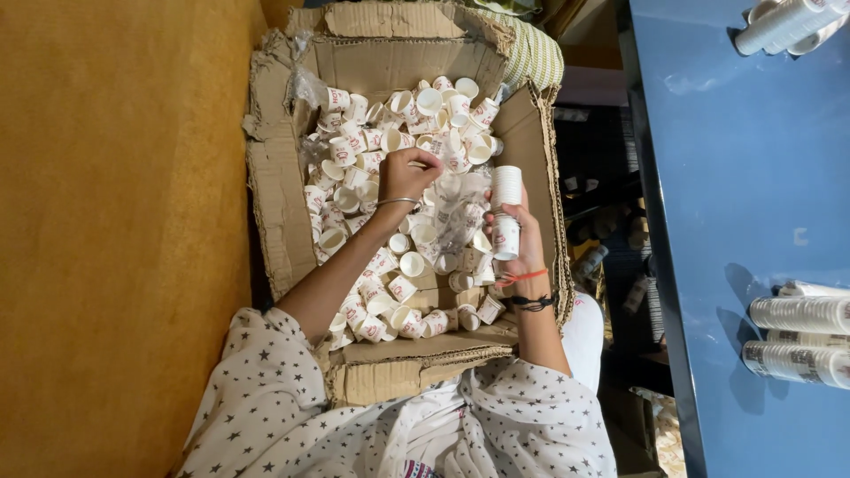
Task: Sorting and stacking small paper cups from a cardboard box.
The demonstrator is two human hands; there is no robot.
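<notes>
A: Now, surfaces, left to right. Ochre floor [106, 239] fills the left side, bare up to the torn flap of the cardboard box [274, 212].

B: Box contents?

A: Loose small paper cups [376, 137], white with red print, heaped wall to wall. Left hand [405, 175] is down among them near the middle, fingers curled and pinching at a cup; bangle at the wrist. Right hand [513, 239] is by the right wall, wrapped round a nested stack of cups [506, 212] held upright above the heap.

B: Right of the box?

A: Dark, cluttered gap, then a blue tabletop [744, 195], its edge running top to bottom. Cup stacks [801, 314] lie on their sides at its right edge, more [784, 25] at the top corner. Open room: floor on the left, the table's middle.
</notes>
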